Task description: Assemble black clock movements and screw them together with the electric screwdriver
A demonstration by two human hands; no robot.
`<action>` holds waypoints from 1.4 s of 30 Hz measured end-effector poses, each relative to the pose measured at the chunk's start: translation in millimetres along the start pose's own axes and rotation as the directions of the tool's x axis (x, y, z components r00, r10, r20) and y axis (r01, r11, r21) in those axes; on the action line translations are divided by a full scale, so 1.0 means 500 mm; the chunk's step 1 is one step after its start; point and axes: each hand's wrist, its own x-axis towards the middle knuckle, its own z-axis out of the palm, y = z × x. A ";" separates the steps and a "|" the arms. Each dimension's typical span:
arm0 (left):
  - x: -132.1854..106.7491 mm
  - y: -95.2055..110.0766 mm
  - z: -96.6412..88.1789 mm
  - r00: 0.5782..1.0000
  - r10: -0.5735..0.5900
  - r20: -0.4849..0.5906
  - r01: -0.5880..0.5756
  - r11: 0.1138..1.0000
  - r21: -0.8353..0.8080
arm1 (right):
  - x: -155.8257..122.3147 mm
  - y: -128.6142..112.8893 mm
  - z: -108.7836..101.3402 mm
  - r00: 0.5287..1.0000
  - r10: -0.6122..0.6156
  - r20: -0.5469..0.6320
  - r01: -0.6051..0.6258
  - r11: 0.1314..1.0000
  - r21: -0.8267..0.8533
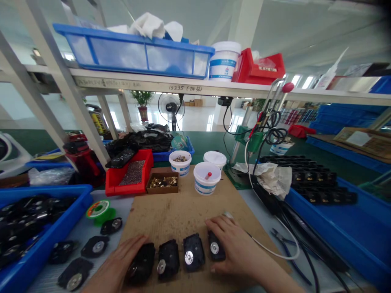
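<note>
Four black units with metal discs (193, 252) lie in a row on a cardboard sheet (180, 215). The left hand (117, 260) rests against the first, the right hand (233, 244) curves over the fourth; whether either clenches, I cannot tell. Three white tubs (206, 185) and one brown tray (162, 189) sit at the sheet's far edge.

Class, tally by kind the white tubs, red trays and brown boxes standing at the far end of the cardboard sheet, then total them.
White tubs: 3
Red tray: 1
Brown box: 1
Total: 5
</note>
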 end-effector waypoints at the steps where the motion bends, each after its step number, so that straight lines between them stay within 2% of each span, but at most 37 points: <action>1: 0.002 0.009 0.001 1.000 0.013 -0.014 -0.013 1.000 0.013 | -0.007 0.016 -0.004 1.000 0.019 0.008 -0.019 1.000 -0.014; 4: 0.021 0.051 0.005 0.998 0.056 -0.032 -0.054 0.996 0.068 | -0.016 0.039 -0.005 1.000 0.023 0.014 -0.023 0.999 -0.025; 9: 0.057 0.105 -0.004 0.995 0.095 -0.024 -0.093 0.993 0.077 | -0.007 0.018 0.005 1.000 -0.023 -0.002 0.023 1.000 0.000; 15: 0.056 0.108 -0.007 0.997 0.075 -0.001 -0.074 0.994 0.081 | -0.011 0.014 0.002 0.999 -0.023 -0.027 0.024 0.999 0.021; 25: 0.062 0.117 0.000 0.998 0.059 0.003 -0.059 0.991 0.122 | -0.010 0.016 -0.005 1.000 -0.028 0.002 0.028 0.999 0.026; 29: 0.048 0.093 -0.009 0.999 0.043 -0.005 -0.042 0.988 0.148 | -0.019 0.030 -0.010 0.999 0.000 0.046 -0.001 1.000 0.020; 32: 0.026 0.047 -0.019 0.999 -0.036 -0.032 0.040 0.990 0.138 | -0.037 0.052 -0.024 0.994 0.067 0.090 -0.068 0.998 0.004; 35: 0.005 0.006 -0.022 0.997 -0.074 -0.010 0.074 0.996 0.057 | -0.055 0.074 -0.039 0.982 0.146 0.116 -0.144 0.989 -0.025; 38: -0.002 -0.016 -0.007 0.997 -0.071 -0.037 0.072 0.997 0.010 | -0.064 0.085 -0.044 0.977 0.174 0.121 -0.171 0.984 -0.041; 42: 0.003 -0.040 0.031 0.991 -0.080 -0.109 0.080 0.997 -0.004 | -0.065 0.085 -0.039 0.973 0.208 0.099 -0.204 0.978 -0.051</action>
